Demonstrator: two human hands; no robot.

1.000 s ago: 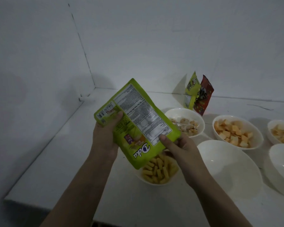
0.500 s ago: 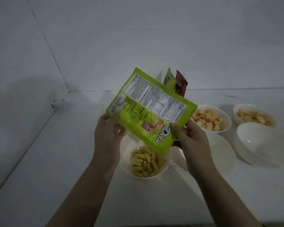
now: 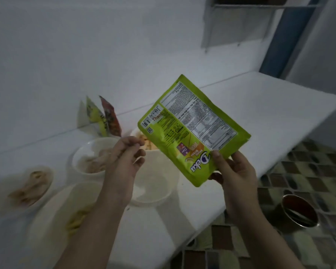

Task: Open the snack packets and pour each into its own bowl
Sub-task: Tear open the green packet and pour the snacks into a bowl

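White tabletop (image 3: 250, 113) carries bowls: left of the green packet (image 3: 192, 131), one bowl (image 3: 81, 158) holds pale snacks. Right hand (image 3: 235, 171) pinches the packet aloft; left hand (image 3: 124, 162), released since earlier, has fingers loosely curled, holding nothing.

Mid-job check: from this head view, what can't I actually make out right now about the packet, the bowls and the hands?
- Green packet: head view shows only its printed back; whether anything remains inside is hidden.
- Bowls at left: motion blur smears their contents.
- Bowl behind the left hand: partly hidden by hand and packet.
- Standing packets by the wall: print too blurred to read.
- Right hand: fingers behind the packet unseen.
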